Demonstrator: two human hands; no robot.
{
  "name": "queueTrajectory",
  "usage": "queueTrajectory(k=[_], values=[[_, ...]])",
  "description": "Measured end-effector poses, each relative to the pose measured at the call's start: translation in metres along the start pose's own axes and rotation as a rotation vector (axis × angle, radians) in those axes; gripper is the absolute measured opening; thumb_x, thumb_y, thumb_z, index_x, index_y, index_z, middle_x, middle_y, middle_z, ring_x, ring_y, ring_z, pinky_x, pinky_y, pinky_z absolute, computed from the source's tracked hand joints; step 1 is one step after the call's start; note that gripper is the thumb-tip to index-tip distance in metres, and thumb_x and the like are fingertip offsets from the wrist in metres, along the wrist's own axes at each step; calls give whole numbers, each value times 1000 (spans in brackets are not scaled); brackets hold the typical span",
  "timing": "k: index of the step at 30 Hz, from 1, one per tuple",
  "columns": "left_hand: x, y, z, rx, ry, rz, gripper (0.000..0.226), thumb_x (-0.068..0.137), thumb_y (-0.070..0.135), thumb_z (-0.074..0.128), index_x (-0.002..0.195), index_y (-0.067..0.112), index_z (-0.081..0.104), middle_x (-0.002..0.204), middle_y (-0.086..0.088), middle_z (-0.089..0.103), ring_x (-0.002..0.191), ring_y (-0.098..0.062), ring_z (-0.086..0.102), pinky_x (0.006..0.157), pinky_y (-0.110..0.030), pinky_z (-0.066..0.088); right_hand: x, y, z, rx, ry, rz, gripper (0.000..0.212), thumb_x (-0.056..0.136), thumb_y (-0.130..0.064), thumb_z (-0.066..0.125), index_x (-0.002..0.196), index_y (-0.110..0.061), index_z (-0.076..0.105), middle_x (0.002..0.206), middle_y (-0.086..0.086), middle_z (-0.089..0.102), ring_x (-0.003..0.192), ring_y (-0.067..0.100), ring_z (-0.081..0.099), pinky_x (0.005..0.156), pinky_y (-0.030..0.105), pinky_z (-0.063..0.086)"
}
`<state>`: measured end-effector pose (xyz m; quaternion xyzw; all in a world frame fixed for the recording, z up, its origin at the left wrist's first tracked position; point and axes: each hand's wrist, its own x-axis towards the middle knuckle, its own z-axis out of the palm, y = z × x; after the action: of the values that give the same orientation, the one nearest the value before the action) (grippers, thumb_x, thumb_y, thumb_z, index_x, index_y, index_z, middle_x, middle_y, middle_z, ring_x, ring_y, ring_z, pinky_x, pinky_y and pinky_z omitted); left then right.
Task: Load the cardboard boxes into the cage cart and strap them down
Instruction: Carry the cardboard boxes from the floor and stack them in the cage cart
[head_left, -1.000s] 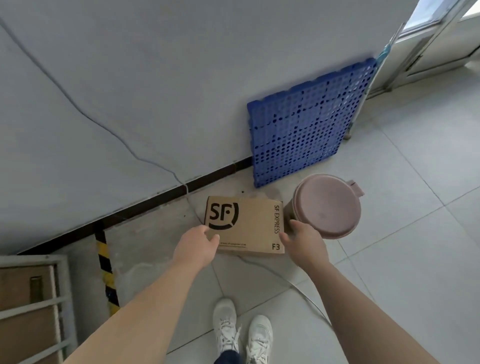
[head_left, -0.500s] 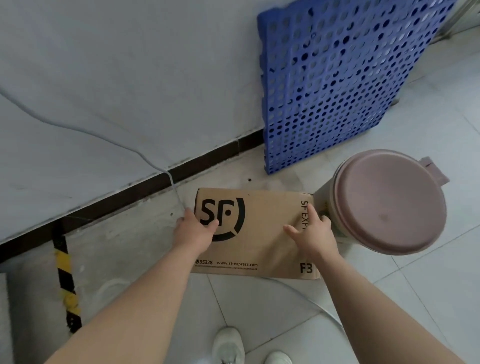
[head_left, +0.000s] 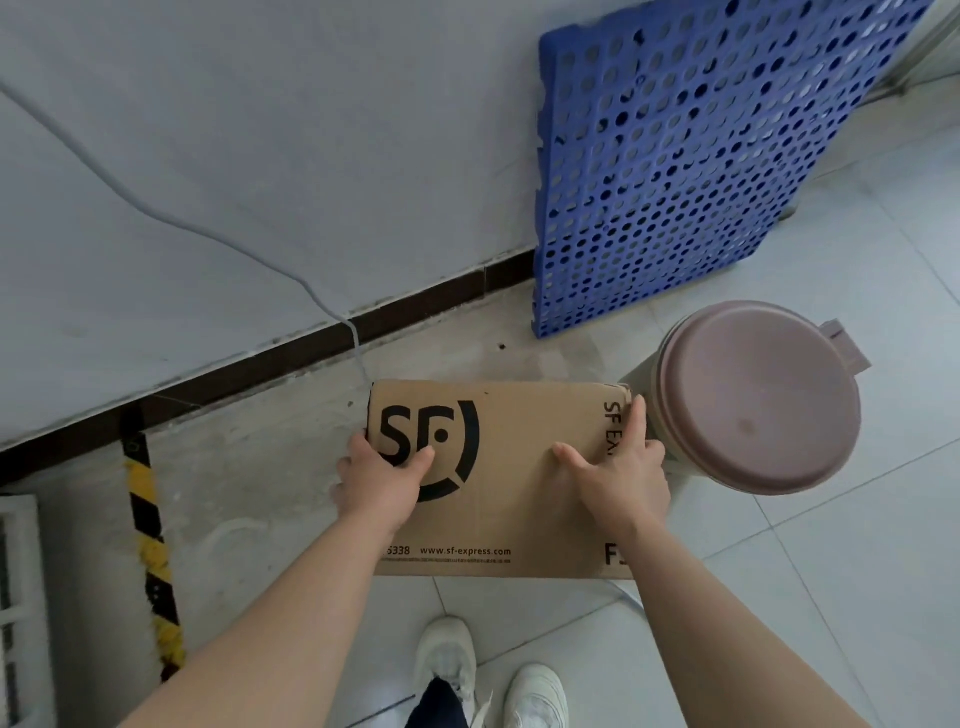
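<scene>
SF Express box (head_left: 519, 467) sits on the floor by the pink-lidded bin (head_left: 753, 395); our left hand (head_left: 376, 483) and right hand (head_left: 618, 478) grip its opposite ends. Looks stiff, probably light, so end-holds work.

One box (head_left: 519, 467) was counted on the floor, along with two hands, the left hand (head_left: 376, 480) and the right hand (head_left: 618, 478). Also counted were one blue pallet (head_left: 701, 156), one lidded bin (head_left: 753, 395), one cable (head_left: 208, 234), one striped tape strip (head_left: 148, 545) and two white shoes (head_left: 447, 660).
</scene>
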<state>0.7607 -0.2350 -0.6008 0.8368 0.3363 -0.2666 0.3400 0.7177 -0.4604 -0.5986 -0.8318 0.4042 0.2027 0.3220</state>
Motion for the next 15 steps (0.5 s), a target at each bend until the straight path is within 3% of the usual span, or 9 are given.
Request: queueTrajectory(k=[4, 7, 10, 13, 15], values=[[-49, 16, -55, -31, 65, 62, 90, 76, 53, 72, 147, 26, 24, 144, -8, 38, 132, -36, 36, 104, -56, 40, -55, -35, -40, 85, 54, 19, 111, 71, -67, 68, 153, -22, 8, 142, 14, 31, 131, 35, 37, 105, 46, 37], [-97, 32, -107, -39, 96, 83, 88, 79, 53, 70, 148, 26, 24, 146, -11, 36, 136, -38, 32, 107, -55, 35, -104, -67, -80, 161, 71, -9, 101, 70, -67, 69, 146, -18, 24, 135, 12, 35, 127, 36, 40, 104, 49, 38], [-150, 48, -163, -120, 145, 54, 86, 81, 52, 69, 148, 22, 25, 146, -15, 33, 135, -40, 30, 107, -55, 33, -156, -100, -122, 241, 55, -52, 98, 69, -67, 70, 142, -17, 29, 133, 10, 38, 123, 33, 44, 101, 47, 40], [-200, 49, -213, -250, 165, 44, 87, 76, 58, 70, 144, 17, 34, 140, -13, 42, 129, -36, 42, 102, -54, 42, -207, -131, -159, 316, 49, -129, 95, 65, -70, 71, 133, -15, 36, 125, 3, 49, 111, 26, 53, 94, 46, 47], [-233, 45, -243, -375, 187, 45, 81, 76, 55, 71, 138, 15, 39, 132, -8, 53, 120, -30, 51, 96, -48, 49, -243, -149, -181, 356, 45, -185, 81, 66, -66, 73, 119, -15, 39, 113, -2, 53, 98, 20, 54, 84, 39, 47]])
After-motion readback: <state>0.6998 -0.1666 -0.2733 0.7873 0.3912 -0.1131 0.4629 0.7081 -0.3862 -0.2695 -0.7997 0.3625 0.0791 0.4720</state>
